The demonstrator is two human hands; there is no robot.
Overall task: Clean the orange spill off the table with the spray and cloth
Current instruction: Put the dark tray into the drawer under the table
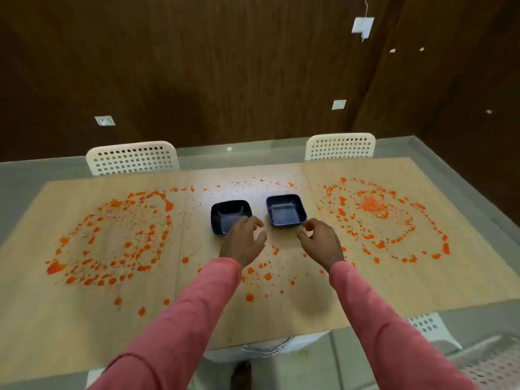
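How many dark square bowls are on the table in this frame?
2. One dark square bowl sits mid-table ahead of the left hand, the other just right of it, ahead of the right hand. None appears hidden.

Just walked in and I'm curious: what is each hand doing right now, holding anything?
Left hand: open, fingers loosely spread at the left dark bowl, gripping nothing.
Right hand: open, fingers relaxed near the right dark bowl, holding nothing.

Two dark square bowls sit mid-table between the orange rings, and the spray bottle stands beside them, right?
Not quite. The head view shows the two dark bowls mid-table between the orange rings, but no spray bottle or cloth is in view.
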